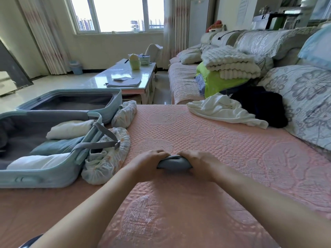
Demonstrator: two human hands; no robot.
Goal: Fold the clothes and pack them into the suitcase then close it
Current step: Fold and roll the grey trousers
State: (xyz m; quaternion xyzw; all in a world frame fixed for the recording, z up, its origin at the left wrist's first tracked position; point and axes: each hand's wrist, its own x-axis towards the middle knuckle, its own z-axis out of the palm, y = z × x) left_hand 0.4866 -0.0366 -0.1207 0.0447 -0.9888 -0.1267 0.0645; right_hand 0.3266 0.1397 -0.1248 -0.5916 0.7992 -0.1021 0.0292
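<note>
left hand [152, 161] and right hand [198, 163] are gripping a grey roll [174, 164] on the pink cover [215, 140].
the fingers of both hands are curling over the roll's two ends, and it is lying between them, touching the cover. the suitcase [44, 178] is lying open just left of the left hand, holding a white fold [71, 128], a blue fold [55, 145] and a second white fold [39, 161]. ahead and right of the right hand, well apart, a white shirt [223, 110] is lying crumpled against a dark garment [265, 104].
</note>
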